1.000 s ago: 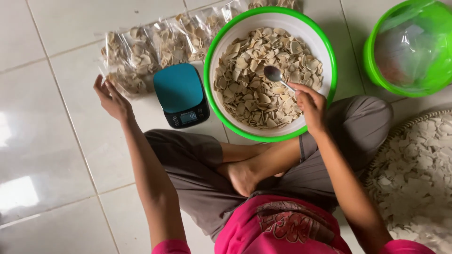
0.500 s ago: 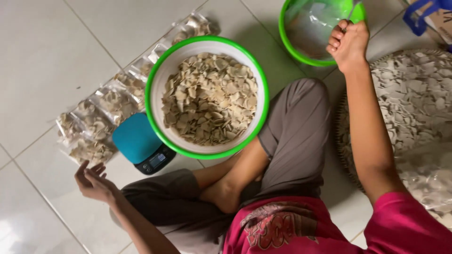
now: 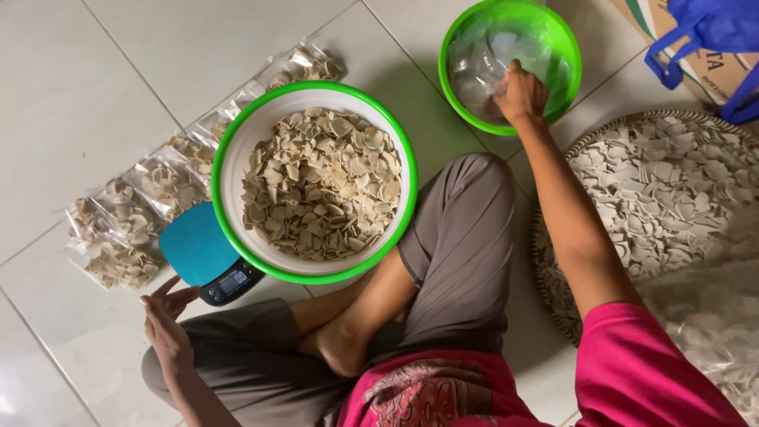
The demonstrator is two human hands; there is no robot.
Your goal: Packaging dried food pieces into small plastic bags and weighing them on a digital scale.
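I sit cross-legged on a tiled floor. My right hand reaches into a green bowl at the upper right and closes on the clear plastic bags inside it. My left hand rests open near my left knee, fingers apart, just below a small kitchen scale with a teal platform. A white bowl with a green rim, full of pale dry chips, stands in front of me beside the scale.
Several filled clear packets of chips lie in a row along the left of the white bowl. A woven tray heaped with more chips sits at my right. A cardboard box and blue bag occupy the top right corner.
My right hand let go of the spoon in the white bowl, moved right to the green bowl and now reaches inside it. My left hand dropped from beside the packets to below the scale.
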